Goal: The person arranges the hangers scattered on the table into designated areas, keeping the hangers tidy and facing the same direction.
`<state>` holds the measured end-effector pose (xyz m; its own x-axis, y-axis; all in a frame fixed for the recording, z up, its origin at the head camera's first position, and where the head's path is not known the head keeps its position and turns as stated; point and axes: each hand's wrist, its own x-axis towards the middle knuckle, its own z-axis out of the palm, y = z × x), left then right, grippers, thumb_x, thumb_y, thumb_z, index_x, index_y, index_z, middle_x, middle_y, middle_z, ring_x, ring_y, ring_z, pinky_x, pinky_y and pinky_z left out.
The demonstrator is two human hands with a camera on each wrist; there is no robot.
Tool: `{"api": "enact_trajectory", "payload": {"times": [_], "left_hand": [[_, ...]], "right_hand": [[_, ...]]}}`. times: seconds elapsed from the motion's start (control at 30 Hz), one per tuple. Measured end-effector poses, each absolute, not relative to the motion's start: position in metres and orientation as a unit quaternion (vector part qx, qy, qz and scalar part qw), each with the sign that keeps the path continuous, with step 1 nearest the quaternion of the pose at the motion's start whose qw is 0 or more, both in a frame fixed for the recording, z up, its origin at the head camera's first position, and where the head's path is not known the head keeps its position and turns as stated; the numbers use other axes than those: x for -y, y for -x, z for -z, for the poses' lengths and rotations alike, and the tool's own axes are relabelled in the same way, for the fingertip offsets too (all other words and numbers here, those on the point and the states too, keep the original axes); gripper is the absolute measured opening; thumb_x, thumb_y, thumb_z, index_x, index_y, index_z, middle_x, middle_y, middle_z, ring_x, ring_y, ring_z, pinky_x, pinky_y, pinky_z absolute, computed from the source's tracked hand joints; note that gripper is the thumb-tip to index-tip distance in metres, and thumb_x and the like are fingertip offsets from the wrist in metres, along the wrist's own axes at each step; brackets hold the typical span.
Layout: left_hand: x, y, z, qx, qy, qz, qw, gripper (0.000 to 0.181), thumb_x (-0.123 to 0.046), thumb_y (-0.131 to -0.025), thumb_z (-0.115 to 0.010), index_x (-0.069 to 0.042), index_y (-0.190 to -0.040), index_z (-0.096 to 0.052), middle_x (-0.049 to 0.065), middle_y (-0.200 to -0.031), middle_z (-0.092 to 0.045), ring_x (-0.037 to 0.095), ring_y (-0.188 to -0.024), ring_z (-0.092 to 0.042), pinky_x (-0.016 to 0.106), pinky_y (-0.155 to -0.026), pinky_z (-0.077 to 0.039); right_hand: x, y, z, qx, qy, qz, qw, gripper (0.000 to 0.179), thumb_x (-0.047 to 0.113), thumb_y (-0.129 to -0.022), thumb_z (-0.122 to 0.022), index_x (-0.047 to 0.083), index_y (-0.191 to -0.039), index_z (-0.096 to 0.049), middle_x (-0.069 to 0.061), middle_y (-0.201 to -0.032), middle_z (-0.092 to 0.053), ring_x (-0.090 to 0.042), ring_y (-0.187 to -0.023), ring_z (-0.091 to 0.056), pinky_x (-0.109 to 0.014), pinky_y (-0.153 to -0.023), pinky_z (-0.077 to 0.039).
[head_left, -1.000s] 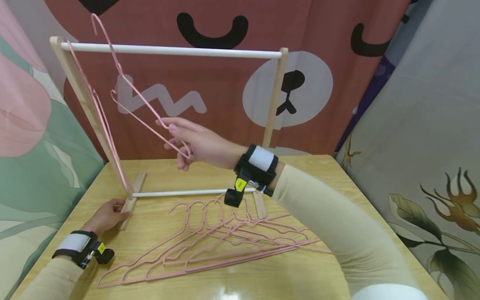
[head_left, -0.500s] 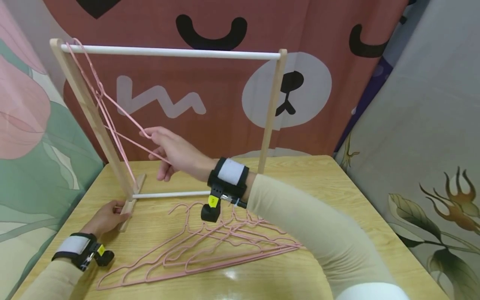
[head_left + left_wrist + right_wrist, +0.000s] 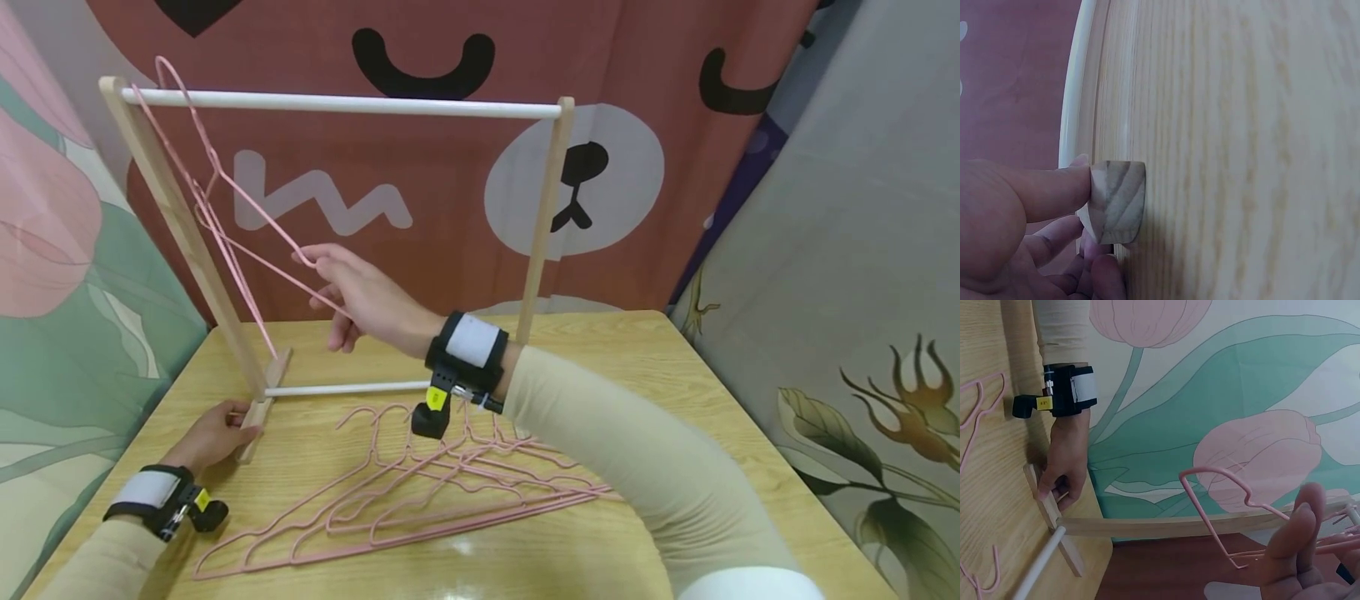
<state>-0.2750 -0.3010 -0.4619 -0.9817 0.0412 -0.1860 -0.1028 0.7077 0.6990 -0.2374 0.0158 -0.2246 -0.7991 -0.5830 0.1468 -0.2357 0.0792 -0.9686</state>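
Right hand pinched 1 pink hanger by its outer end between thumb and fingers; its hook arched over the white top bar near the bar's left end, crown above it, contact unclear. End grip probably kept the fingers clear of the bar. Left hand pinched the near end of the left rack foot, thumb on 1 side, fingers curled on the other, likely to stop it sliding or tipping. Foot sat toward the left edge of the table. At least 1 hung hanger sat beside the left upright, presumably leaving bar space. Loose hangers lay overlapped before the lower bar, hooks toward the table's far edge, probably for easy pickup.
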Motion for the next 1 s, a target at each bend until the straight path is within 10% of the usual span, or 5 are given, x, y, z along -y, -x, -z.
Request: {"api": "enact_trajectory", "payload": {"times": [1.0], "left_hand": [[0.301,0.275,0.463,-0.924,0.012,-0.373,0.086,0.051,-0.012,-0.100,-0.060,0.022,-0.131,-0.037,0.036,-0.115,-0.053,0.040,-0.101,-0.056,0.031,-0.075,-0.046]], "right_hand": [[-0.012,0.240,0.241,-0.737,0.283,0.608,0.084,0.042,0.026,-0.112,-0.033,0.018,-0.152,-0.043,-0.009,-0.110,-0.055,-0.020,-0.049,-0.057,-0.028,-0.050,-0.048]]}}
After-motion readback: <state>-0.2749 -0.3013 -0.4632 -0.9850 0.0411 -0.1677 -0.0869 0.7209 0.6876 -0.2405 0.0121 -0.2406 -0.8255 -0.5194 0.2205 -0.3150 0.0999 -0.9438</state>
